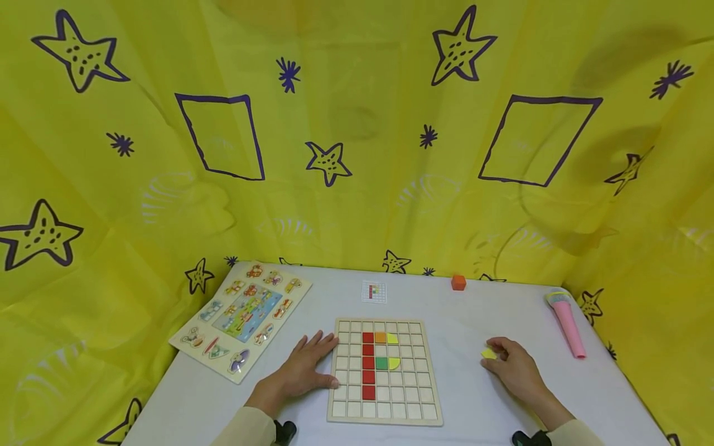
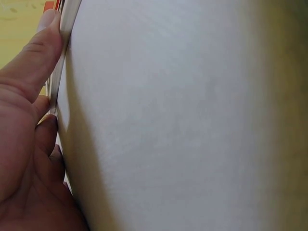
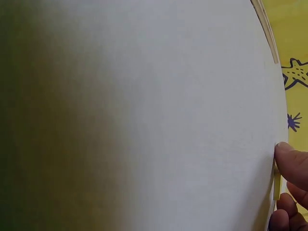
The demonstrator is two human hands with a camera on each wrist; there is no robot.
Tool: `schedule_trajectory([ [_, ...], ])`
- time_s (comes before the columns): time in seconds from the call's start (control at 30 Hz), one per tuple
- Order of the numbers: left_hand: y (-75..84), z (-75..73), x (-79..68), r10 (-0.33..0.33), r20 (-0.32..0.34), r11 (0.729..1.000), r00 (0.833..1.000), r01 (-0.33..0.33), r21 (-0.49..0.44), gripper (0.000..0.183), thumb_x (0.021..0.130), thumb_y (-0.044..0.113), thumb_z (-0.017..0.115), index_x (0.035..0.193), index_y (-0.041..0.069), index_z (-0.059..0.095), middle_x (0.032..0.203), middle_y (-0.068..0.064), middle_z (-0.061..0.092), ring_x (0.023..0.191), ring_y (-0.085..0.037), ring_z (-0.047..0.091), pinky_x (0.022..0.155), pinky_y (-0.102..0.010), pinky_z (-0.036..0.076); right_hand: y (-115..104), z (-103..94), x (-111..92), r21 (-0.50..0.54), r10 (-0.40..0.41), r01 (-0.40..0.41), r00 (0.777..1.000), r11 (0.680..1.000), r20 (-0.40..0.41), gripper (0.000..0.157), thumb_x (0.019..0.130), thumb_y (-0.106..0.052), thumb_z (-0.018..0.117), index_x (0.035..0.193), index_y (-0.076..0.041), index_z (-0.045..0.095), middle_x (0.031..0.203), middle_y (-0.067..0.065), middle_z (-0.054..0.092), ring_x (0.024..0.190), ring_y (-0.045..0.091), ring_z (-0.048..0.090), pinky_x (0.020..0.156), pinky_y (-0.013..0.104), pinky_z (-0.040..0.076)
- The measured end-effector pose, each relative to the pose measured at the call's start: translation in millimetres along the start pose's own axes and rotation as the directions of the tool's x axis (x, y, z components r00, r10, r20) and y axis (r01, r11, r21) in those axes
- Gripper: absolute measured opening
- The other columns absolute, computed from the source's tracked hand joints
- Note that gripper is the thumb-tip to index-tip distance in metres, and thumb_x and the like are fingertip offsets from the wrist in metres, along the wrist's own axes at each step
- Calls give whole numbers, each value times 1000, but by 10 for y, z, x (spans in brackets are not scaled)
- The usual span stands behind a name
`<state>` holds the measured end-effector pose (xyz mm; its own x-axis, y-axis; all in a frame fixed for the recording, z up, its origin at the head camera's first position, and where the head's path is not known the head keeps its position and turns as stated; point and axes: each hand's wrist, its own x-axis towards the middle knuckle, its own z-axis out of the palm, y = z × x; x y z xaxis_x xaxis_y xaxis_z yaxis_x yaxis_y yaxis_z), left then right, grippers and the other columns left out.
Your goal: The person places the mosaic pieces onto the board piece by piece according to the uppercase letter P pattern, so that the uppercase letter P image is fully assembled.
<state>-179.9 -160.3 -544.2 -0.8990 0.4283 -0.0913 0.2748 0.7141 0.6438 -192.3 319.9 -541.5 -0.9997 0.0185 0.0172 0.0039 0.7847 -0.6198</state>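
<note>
A wooden grid board (image 1: pixel 407 411) lies at the middle of the table. In it a column of red square tiles (image 1: pixel 369 363) stands beside an orange tile (image 1: pixel 380 337), a green tile (image 1: pixel 382 363) and two yellow rounded tiles (image 1: pixel 395 363). My left hand (image 1: pixel 305 367) rests at the board's left edge, fingers spread, thumb on the rim; the left wrist view shows the thumb (image 2: pixel 36 57) against that edge. To the right of the board, my right hand (image 1: pixel 515 367) pinches a small yellow tile (image 1: pixel 488 354) between thumb and fingers, close over the tabletop. The right wrist view shows the tile (image 3: pixel 276 186) edge-on.
A small pattern card (image 1: pixel 374 292) lies behind the board. An orange cube (image 1: pixel 458 283) sits at the back edge, and a pink toy microphone (image 1: pixel 569 325) lies at the right. On the left is a picture puzzle board (image 1: pixel 223 359). A yellow curtain (image 1: pixel 368 210) surrounds the table.
</note>
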Motion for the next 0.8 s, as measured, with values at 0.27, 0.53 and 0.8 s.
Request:
schedule_trajectory([
  [0.27,7,-7,-8,-1,5,1000,1000,1,-4,95,83,45,86,160,6,45,169,-15,39,162,-42,19,133,-63,6,18,-7,-1,-14,-14,15,1000,1000,12,35,92,-13,79,122,4,71,116,20,69,98,26,61,80,35,50],
  [0.53,5,-4,-4,1,-1,1000,1000,-1,-1,96,83,45,86,160,6,45,169,-15,39,162,-42,20,133,-63,6,44,-55,-13,-6,-35,35,999,999,14,36,92,-10,78,125,2,73,118,20,70,98,22,60,78,29,49],
  [0.8,8,-2,-2,-3,-4,1000,1000,3,-2,96,83,45,86,160,7,45,169,-14,39,162,-42,20,133,-63,6,85,-72,10,-15,-29,29,999,999,19,31,93,-12,78,120,2,74,112,15,71,95,20,60,76,27,49],
])
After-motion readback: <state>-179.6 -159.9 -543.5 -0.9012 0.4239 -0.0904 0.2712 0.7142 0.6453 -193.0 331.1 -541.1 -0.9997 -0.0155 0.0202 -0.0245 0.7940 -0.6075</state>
